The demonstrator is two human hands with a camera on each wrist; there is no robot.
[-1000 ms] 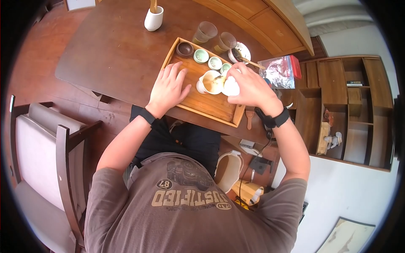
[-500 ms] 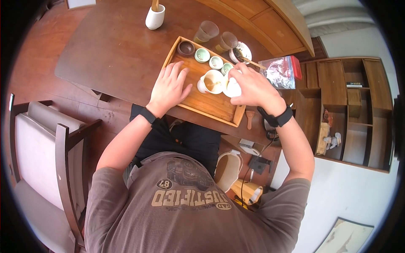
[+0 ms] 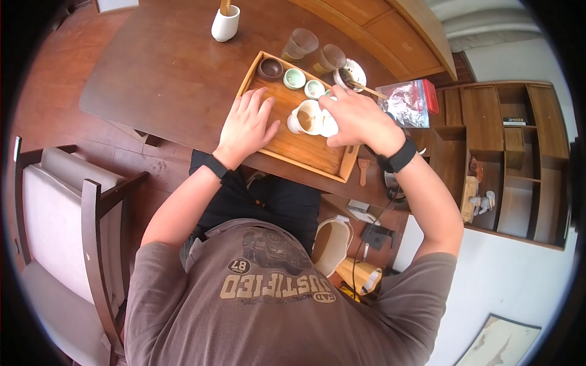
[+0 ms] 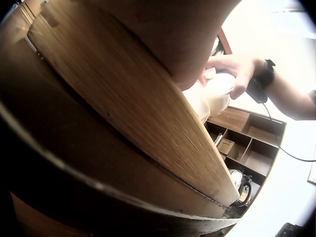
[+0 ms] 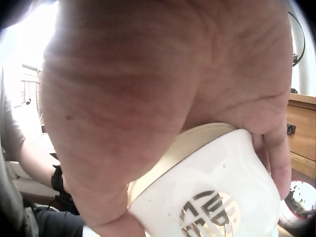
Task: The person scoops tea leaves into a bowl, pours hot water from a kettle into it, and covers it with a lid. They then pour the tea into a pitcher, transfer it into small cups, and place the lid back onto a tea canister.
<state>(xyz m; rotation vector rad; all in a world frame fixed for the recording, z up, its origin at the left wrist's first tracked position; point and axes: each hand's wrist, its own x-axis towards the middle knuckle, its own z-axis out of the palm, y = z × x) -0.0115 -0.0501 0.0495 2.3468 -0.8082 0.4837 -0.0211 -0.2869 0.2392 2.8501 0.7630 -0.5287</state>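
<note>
My right hand [image 3: 360, 122] grips a white lidded tea bowl [image 5: 256, 180] by its rim, thumb on one side and fingers on the other; a round gold emblem shows on its side in the right wrist view. In the head view the bowl is tilted against the mouth of a white pitcher [image 3: 294, 124] holding brownish liquid. The pitcher stands on a wooden tray [image 3: 308, 155]. My left hand [image 3: 247, 125] rests on the tray's near left edge, fingers straight; the left wrist view shows it above the tray's side wall [image 4: 123, 106].
Along the tray's far side sit a dark cup [image 3: 270, 69] and pale green cups [image 3: 294, 79], one partly behind my right hand. Beyond are two clear glasses [image 3: 300, 44], a bowl of dark leaves [image 3: 360, 72], a plastic bag [image 3: 408, 102] and a white holder [image 3: 225, 25].
My right forearm and elbow have swung outward to the right, and the tea bowl has tipped further, more of it now hidden by the hand. The left hand has stayed in place.
</note>
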